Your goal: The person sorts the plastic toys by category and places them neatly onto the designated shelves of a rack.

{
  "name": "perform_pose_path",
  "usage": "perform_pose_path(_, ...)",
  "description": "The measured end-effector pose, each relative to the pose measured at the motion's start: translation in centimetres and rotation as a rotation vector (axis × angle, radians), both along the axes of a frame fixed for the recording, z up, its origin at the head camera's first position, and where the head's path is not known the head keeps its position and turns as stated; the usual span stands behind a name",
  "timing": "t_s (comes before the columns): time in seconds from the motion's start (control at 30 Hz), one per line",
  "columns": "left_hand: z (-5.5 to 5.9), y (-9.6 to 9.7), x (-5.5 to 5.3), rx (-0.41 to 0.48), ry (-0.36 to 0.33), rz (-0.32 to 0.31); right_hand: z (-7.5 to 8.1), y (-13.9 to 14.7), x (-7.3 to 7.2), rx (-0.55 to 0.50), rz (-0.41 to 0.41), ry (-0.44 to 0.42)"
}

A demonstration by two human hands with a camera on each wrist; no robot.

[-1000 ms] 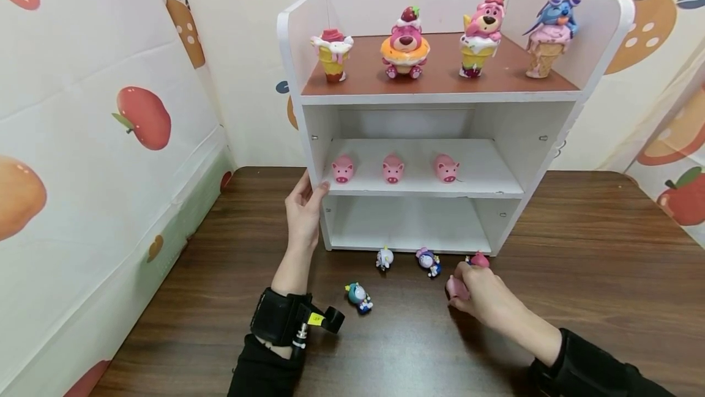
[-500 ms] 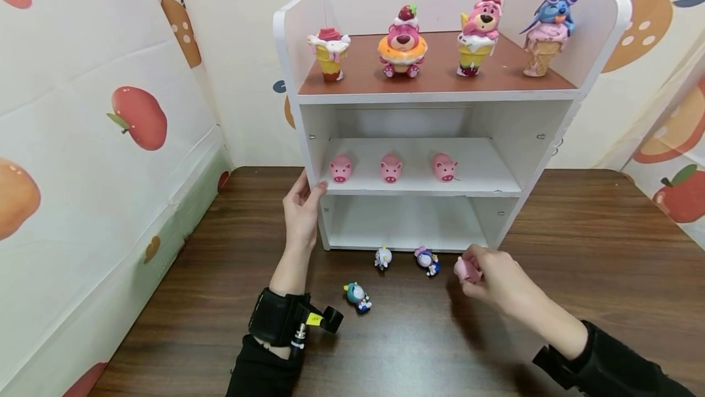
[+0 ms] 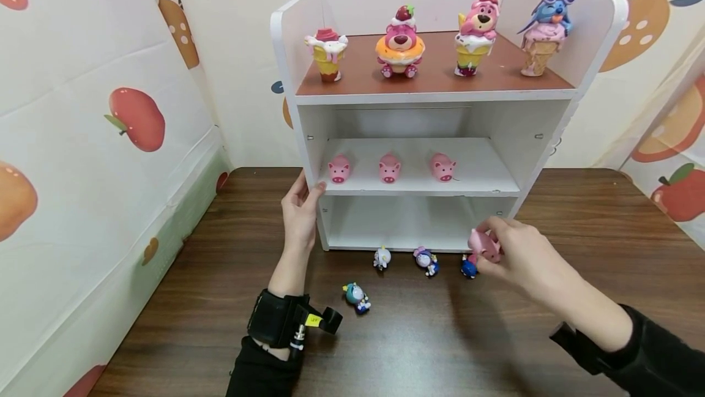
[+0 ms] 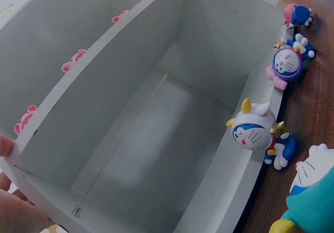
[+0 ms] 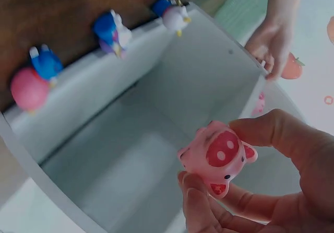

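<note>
Between the thumb and fingers of my right hand (image 3: 531,259) is a pink pig figurine (image 5: 214,157), held above the table at the shelf unit's lower right front. Its snout faces the right wrist camera. My left hand (image 3: 300,216) grips the left side panel of the white shelf unit (image 3: 418,194), thumb at the front edge. Three similar pink pigs (image 3: 389,168) stand in a row on the middle shelf. Below the held pig, partly covered by it in the head view, lies a blue and pink figurine (image 5: 32,86).
Along the unit's base lie a white-hooded figurine (image 3: 382,258) and a purple-hooded figurine (image 3: 426,260). A teal figurine (image 3: 357,297) lies nearer on the brown table (image 3: 407,348). Several ice-cream-style figurines (image 3: 401,45) stand on the top shelf.
My right hand has lifted the pink pig off the table and carried it up and to the right, towards the unit's lower right corner. The left hand keeps its hold on the side panel.
</note>
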State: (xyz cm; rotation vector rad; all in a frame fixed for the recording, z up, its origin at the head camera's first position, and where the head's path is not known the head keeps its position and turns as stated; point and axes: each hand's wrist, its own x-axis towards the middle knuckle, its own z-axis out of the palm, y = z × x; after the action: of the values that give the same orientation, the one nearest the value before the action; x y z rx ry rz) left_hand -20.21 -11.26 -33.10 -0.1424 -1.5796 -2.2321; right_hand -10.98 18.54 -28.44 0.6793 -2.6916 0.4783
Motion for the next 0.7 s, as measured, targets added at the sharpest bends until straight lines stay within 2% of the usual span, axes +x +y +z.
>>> perform_pose_path(0.2,0.0,0.0,0.1,0.000,0.003,-0.005,2.4,0.1,-0.8,0.043,-0.007,0.099)
perform_pose_path(0.43,0.0,-0.1,0.1,-0.008,0.003,-0.003,5.0,0.1,-2.3,0.076,-0.050,0.078)
perform_pose_path(0.7,0.0,-0.1,0.1,-0.006,0.011,-0.010,5.9,0.1,-4.6,0.108,-0.096,0.049)
